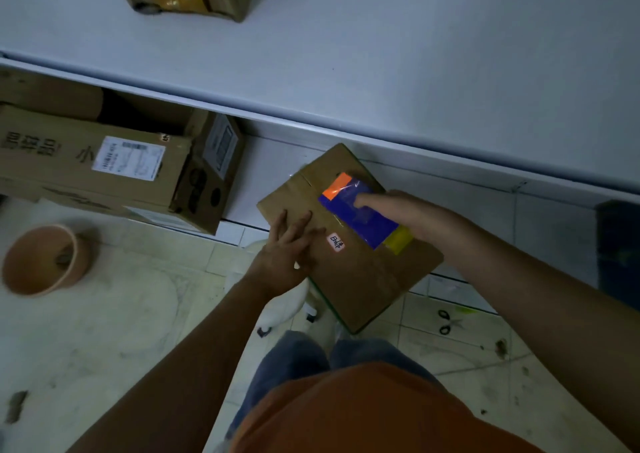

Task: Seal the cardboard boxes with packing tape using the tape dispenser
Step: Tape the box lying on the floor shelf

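Pressing tape flat on the cardboard box (349, 244), left hand (284, 248) spread open, right hand (405, 217) fingers extended, holding nothing; next probably fetch the dispenser, unseen.

On top of the cardboard box (349, 244) sits a small white sticker (336, 242) with handwritten dark marks, too small and tilted to read for sure. Over to the left, the long carton (86, 165) under the table shows large printed characters, upside down from here, one looking like "小", and it carries a white shipping label (128, 157) with a barcode whose print is too fine to make out. The smaller carton (211, 172) beside it wears another barcode label (223, 146), equally unreadable.
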`<state>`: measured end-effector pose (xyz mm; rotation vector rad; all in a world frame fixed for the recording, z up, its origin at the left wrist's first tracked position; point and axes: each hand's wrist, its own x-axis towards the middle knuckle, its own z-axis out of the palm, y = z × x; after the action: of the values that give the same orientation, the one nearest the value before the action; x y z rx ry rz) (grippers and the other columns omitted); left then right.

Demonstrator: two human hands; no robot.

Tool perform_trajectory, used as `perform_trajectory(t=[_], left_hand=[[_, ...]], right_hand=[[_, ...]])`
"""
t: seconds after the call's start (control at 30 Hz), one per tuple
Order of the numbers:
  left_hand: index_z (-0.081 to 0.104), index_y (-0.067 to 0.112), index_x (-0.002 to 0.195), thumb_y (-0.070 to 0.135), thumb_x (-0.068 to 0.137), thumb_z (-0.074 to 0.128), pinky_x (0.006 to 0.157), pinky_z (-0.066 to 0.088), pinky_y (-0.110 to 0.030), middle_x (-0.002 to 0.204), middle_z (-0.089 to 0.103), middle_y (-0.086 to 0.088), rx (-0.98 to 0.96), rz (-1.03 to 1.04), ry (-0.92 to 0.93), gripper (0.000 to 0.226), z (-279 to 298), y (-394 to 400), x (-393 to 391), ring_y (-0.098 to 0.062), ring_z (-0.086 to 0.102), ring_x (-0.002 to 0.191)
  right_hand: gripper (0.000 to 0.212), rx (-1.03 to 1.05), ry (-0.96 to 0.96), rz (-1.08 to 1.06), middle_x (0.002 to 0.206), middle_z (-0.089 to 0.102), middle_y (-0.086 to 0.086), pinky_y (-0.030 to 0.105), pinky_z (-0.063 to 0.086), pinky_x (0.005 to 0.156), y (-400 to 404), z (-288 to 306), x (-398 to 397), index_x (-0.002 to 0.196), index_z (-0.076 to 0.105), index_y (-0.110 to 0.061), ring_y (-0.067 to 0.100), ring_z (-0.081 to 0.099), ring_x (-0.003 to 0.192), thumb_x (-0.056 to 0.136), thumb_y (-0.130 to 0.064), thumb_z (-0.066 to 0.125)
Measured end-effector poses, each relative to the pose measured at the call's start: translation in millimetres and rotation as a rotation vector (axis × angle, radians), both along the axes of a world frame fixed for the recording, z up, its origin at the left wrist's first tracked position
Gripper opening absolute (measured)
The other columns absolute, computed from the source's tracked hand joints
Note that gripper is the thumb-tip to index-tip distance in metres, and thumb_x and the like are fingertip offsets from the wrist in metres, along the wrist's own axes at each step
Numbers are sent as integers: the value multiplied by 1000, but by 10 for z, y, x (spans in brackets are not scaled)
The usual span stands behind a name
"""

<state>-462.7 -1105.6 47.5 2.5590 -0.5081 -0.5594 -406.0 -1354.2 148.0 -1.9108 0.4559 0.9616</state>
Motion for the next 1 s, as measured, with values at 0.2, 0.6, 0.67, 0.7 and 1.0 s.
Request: perform_trajectory(t=[0.2,0.6,0.67,0.7,1.0], left_hand=[[52,16,135,58,82,55,117,34,-47,143,46,3,-281,193,18,68,191,-16,45,-27,38,140],[42,14,139,55,80,57,94,48,-44,135,43,-11,-301,227,-144,73,538,-390,370,-25,47,118],[50,14,134,42,85,65,96,47,-45,137,44,-14,-210,234,-257,58,483,-378,453,-30,47,121],[54,15,129,37,88,66,95,46,-43,136,46,-14,-183,238,-297,48,467,-380,477,-30,48,120],[62,21,111,39,88,67,73,40,-27,108,63,0,-165,148,-487,30,483,-391,821,-19,58,98]], right_hand=[[20,46,80,17,79,67,3,20,46,53,273,82,82,87,61,-19,14,62,65,96,-36,55],[56,27,131,-75,100,74,11,34,53,80,364,146,29,112,66,-15,25,69,90,81,-62,66],[61,17,119,-92,103,73,12,31,53,75,399,140,26,115,65,-15,25,69,91,80,-64,66],[63,2,113,-101,104,73,12,29,53,71,411,141,20,116,64,-15,25,69,92,80,-65,65],[70,-46,135,-63,100,70,8,27,49,66,353,250,133,120,60,-15,20,67,89,79,-72,59]])
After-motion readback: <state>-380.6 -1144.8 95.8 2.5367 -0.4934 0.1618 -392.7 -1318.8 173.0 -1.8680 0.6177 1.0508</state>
